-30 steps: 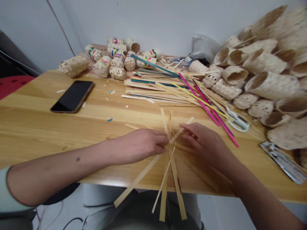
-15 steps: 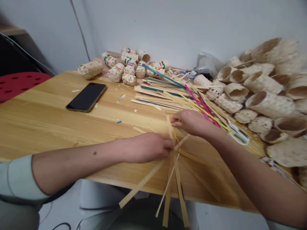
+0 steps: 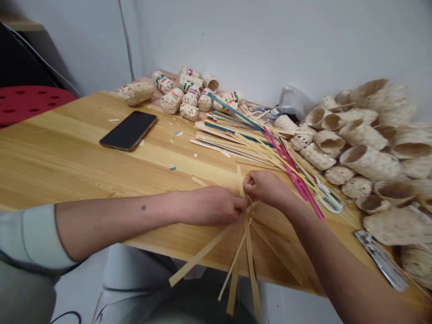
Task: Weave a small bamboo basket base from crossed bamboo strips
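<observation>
Pale bamboo strips (image 3: 249,258) cross one another at the table's near edge and fan out like spokes, several hanging past the edge. My left hand (image 3: 216,206) is closed on the strips just left of their crossing, fingertips pressed together there. Just above and right of the crossing, my right hand (image 3: 258,183) is curled in a pinch, with a thin bamboo strip looping down from its fingers. The exact grip of both hands is partly hidden by the fingers.
A black phone (image 3: 128,130) lies on the wooden table (image 3: 67,157). Loose coloured and plain strips (image 3: 236,139) are heaped beyond my hands. Small woven baskets (image 3: 172,100) stand at the back, and many more woven tubes (image 3: 369,159) are piled right. A silvery packet (image 3: 381,258) lies near my right forearm.
My right hand has moved down, closer to the crossing, and its fingers are curled tighter. A strip now bends in a loop by it. The left hand stays at the crossing; the view has shifted.
</observation>
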A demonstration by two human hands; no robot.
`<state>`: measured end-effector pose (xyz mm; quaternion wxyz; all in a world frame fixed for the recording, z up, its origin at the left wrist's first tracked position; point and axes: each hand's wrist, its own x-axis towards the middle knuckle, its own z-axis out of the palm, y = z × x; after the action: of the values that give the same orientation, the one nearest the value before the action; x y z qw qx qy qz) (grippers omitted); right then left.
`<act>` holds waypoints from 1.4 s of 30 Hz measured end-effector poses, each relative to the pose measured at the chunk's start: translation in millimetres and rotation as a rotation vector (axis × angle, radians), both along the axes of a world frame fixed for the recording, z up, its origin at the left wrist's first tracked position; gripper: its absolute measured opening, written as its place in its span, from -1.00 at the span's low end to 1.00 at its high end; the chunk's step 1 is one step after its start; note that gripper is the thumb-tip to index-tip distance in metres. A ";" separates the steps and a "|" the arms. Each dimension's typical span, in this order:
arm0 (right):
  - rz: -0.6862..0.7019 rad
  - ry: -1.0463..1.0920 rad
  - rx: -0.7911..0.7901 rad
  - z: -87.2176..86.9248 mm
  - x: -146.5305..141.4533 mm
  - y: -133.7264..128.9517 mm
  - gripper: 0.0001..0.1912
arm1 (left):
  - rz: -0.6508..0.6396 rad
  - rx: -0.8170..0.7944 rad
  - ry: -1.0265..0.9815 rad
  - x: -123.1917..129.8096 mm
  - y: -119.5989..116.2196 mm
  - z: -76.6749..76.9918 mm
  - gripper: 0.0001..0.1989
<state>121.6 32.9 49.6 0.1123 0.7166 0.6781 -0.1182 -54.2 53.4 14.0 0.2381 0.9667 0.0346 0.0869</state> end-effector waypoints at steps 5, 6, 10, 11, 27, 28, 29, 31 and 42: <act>-0.060 0.075 -0.035 -2.7 7.4 3.0 -0.79 | -0.130 0.150 0.052 0.7 -0.7 1.5 -0.77; -0.069 0.076 -0.041 -3.3 7.8 5.2 -0.79 | -0.139 0.187 0.059 1.0 -1.0 1.4 -0.77; -0.097 0.051 -0.074 -2.4 4.5 14.9 -0.79 | -0.137 0.288 0.025 2.0 -2.3 -0.1 -0.80; -0.103 0.040 -0.085 -0.9 2.3 16.8 -0.79 | -0.128 0.303 0.015 2.1 -2.5 -0.7 -0.81; -0.161 -0.128 -0.123 7.7 -20.5 21.3 -0.78 | -0.063 0.344 -0.026 0.4 -4.2 -1.4 -0.87; -0.167 -0.138 -0.119 6.5 -21.3 23.1 -0.82 | -0.074 0.359 -0.036 0.3 -4.1 -1.7 -0.87; -0.174 -0.149 -0.115 5.3 -22.4 25.3 -0.85 | -0.086 0.374 -0.042 0.2 -3.9 -2.1 -0.85; -0.193 -0.161 -0.109 3.1 -24.7 29.6 -0.87 | -0.101 0.390 -0.050 0.2 -3.2 -3.1 -0.83; -0.251 0.311 -0.074 -2.5 -4.1 7.3 -0.73 | -0.133 0.370 -0.128 0.4 0.7 -8.5 -0.83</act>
<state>117.5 40.2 47.0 0.0167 0.7641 0.5877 -0.2654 -53.7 54.1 5.4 0.0633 0.9867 -0.0611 0.1370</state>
